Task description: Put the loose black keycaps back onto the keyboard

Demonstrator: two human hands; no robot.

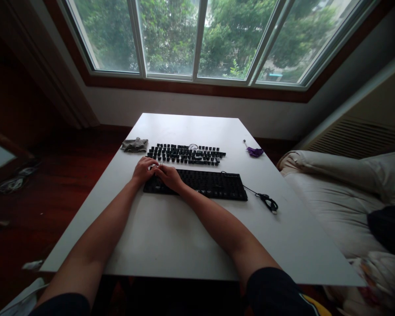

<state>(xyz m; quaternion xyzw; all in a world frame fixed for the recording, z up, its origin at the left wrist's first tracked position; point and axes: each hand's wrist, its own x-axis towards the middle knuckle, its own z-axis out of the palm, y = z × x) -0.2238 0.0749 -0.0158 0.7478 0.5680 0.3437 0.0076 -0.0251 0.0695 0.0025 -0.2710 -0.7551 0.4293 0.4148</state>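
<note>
A black keyboard base (213,184) lies across the middle of the white table (171,237). Just beyond it sit rows of loose black keycaps (186,154). My left hand (144,169) and my right hand (169,176) meet at the keyboard's left end, fingers curled together over its corner. A small pale thing shows between the fingertips; I cannot make out what it is. The keyboard's cable (266,201) trails off to the right, coiled at its end.
A crumpled grey cloth (134,145) lies at the table's far left. A small purple tool (254,151) rests at the far right. A bed with pale bedding (342,184) stands close on the right. Windows span the back wall.
</note>
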